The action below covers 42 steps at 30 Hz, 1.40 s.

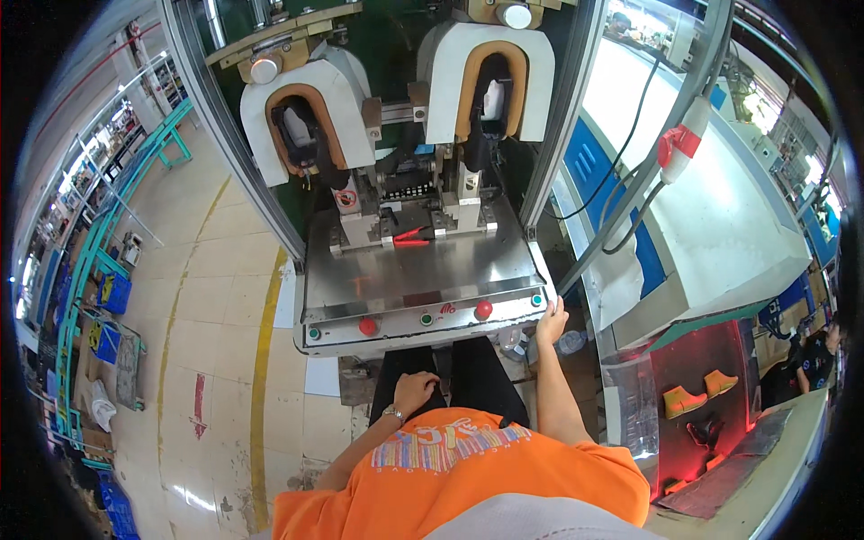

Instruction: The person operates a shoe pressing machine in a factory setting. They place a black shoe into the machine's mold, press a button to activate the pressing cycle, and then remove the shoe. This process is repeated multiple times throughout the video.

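Note:
My left hand rests on my left thigh, fingers loosely bent and holding nothing. My right hand is at the right front corner of the machine's control panel, beside a green button; its fingers are apart, and whether it touches the button cannot be told. Two red buttons and more green ones line the panel. Above the metal bed stand two white horseshoe-shaped press heads with brown padding. Dark shoe-shaped pieces sit inside them. Red-handled pliers lie on the bed.
Metal posts flank the machine. At right, several orange shoes and a black shoe lie in a red-lit machine opening. A cable with a red-and-white plug hangs nearby. Blue crates stand along a green rack at left.

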Tool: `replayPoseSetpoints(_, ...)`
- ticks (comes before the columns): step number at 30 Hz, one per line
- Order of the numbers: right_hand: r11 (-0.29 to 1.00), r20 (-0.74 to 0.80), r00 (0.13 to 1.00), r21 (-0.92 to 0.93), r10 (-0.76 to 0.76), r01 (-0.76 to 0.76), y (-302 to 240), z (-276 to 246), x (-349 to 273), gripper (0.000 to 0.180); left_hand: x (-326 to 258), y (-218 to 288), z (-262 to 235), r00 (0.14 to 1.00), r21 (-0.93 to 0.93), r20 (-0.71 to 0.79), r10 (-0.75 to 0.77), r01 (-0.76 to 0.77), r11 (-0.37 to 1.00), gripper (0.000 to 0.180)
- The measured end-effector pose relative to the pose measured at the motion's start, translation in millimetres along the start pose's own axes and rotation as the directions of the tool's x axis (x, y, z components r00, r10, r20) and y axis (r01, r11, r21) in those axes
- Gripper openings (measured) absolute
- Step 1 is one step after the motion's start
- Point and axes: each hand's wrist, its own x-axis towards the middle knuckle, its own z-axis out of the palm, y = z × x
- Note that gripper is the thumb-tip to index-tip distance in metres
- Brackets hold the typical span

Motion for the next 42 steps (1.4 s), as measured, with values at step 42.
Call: replayPoseSetpoints(42,0.994,-0.014,0.997,0.069,-0.081,0.082,15,9,4,0.036,-5,-12,-8,0.998,-0.133,0.025,-0.052,0.055,0.99,0.026)
